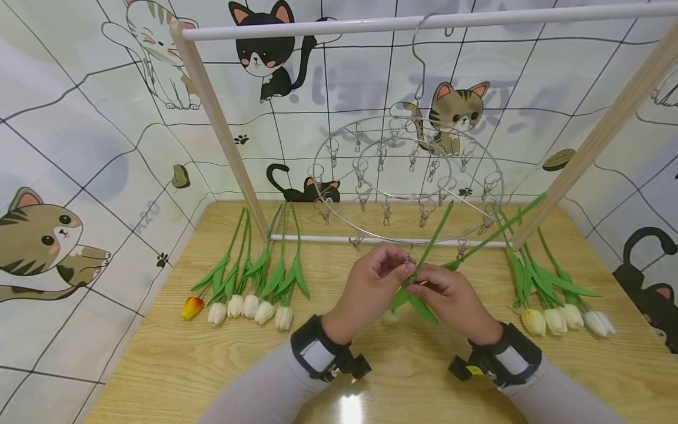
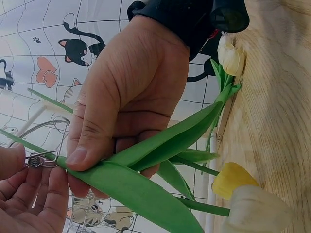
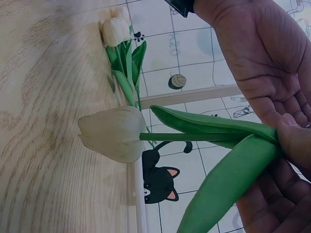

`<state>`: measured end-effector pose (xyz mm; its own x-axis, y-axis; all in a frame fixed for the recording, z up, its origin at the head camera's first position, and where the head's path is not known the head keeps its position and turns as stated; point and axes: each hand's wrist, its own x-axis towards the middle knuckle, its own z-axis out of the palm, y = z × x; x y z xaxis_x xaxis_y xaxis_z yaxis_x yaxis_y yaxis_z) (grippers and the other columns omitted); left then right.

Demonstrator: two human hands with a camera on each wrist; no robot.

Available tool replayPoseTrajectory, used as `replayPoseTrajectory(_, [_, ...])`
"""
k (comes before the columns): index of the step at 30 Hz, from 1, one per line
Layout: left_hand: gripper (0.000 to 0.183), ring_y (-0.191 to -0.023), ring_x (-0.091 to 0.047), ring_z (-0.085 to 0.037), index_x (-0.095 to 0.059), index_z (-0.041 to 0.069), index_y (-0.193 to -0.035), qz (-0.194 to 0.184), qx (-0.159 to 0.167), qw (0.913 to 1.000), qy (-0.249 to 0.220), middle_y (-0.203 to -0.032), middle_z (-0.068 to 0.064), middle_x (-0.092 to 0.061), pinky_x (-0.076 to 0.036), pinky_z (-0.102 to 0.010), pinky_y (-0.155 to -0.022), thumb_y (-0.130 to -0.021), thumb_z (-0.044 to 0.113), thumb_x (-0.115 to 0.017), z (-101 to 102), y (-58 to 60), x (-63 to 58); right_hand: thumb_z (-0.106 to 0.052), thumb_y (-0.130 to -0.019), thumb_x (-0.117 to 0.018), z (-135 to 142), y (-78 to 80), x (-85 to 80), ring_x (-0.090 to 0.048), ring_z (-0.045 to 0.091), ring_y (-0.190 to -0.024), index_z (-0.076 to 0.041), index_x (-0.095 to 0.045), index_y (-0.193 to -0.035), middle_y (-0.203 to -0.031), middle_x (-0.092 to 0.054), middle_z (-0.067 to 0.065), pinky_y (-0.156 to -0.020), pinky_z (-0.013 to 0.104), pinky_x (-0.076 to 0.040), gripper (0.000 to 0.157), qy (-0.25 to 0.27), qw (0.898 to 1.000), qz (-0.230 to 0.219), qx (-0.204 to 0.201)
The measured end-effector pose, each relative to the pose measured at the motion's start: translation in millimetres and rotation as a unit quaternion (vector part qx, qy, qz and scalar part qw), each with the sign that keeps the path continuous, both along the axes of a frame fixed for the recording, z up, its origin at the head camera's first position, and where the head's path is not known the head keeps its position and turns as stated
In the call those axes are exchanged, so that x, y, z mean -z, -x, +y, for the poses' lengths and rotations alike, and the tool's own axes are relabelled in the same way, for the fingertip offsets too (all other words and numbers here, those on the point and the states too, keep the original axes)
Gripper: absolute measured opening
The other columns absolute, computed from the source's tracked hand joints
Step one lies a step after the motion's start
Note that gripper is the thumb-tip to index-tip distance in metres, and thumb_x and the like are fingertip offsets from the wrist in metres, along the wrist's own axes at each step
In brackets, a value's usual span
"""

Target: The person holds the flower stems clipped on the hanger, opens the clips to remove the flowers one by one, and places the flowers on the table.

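My left hand (image 1: 371, 291) pinches a wire clip (image 2: 41, 159) that hangs from the round drying hanger (image 1: 354, 231). The clip's end meets the green stem of a white tulip (image 3: 112, 133), whose flower points down. Against it, my right hand (image 1: 455, 297) pinches the stem where the leaves begin. A second stem (image 1: 503, 229) slants up to the right from behind my right hand. Beside the white flower in the left wrist view is a yellow tulip (image 2: 235, 180); its stem passes behind the right hand, so whether that hand holds it is hidden.
The hanger hooks over a white rail (image 1: 318, 26) on a wooden frame (image 1: 219, 123). Several white tulips (image 1: 250, 306) and an orange-red one (image 1: 192, 308) lie on the table's left. More white tulips (image 1: 598, 323) and a yellow one lie on the right.
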<state>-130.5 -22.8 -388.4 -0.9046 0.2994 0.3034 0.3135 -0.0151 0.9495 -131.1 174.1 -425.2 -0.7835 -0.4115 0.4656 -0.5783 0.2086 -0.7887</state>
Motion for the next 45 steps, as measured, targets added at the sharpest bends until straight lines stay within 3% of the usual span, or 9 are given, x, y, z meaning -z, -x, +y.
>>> replayPoseTrajectory(13, [0.013,-0.1,-0.066,-0.005,-0.064,0.005,-0.109,0.012,-0.005,0.9998,0.014,-0.11,-0.012,-0.069,-0.057,-0.023,-0.094,-0.102,0.015,-0.067,-1,0.1,0.7,0.01,-0.095,-0.066,1,1.2,3.0,-0.062,0.007,-0.086,-0.008,-0.074,-0.104,-0.104,-0.073,0.009,-0.07,0.022,-0.054,0.021,0.0,1.0,-0.011,-0.003])
replayPoseTrajectory(21, [0.011,-0.096,-0.068,-0.008,-0.063,0.004,-0.106,0.025,-0.004,0.9997,0.005,-0.107,-0.013,-0.07,-0.06,-0.027,-0.093,-0.101,0.013,-0.067,-2,1.7,0.9,0.009,-0.095,-0.066,4,0.5,4.0,-0.059,0.008,-0.08,-0.01,-0.072,-0.1,-0.1,-0.071,0.005,-0.065,0.025,-0.05,0.021,-0.014,1.0,0.0,0.005])
replayPoseTrajectory(27, [0.012,-0.1,-0.068,-0.011,-0.061,0.006,-0.107,0.017,-0.008,0.9998,0.007,-0.109,-0.011,-0.07,-0.058,-0.026,-0.094,-0.103,0.016,-0.066,-3,1.7,0.8,0.009,-0.095,-0.066,5,-0.5,3.1,-0.067,0.005,-0.095,-0.011,-0.073,-0.102,-0.105,-0.073,0.005,-0.077,0.02,-0.056,0.022,-0.021,1.0,0.003,0.005])
replayPoseTrajectory(32, [0.014,-0.106,-0.068,-0.012,-0.06,0.004,-0.112,0.01,-0.008,0.9999,-0.002,-0.113,-0.013,-0.069,-0.058,-0.025,-0.093,-0.104,0.014,-0.064,-2,2.3,1.8,0.007,-0.094,-0.069,7,-3.9,1.2,-0.07,0.002,-0.103,-0.011,-0.075,-0.106,-0.107,-0.076,0.006,-0.082,0.02,-0.06,0.022,-0.031,0.999,-0.002,0.028])
replayPoseTrajectory(45, [0.029,-0.102,-0.066,-0.006,-0.059,0.002,-0.126,0.0,-0.016,0.9992,-0.038,-0.117,-0.016,-0.068,-0.059,-0.022,-0.092,-0.099,0.008,-0.07,1,3.3,2.8,0.011,-0.092,-0.07,27,-17.7,-7.7,-0.071,0.001,-0.096,-0.013,-0.074,-0.11,-0.105,-0.077,0.001,-0.08,0.017,-0.059,0.03,-0.042,0.996,0.034,0.065])
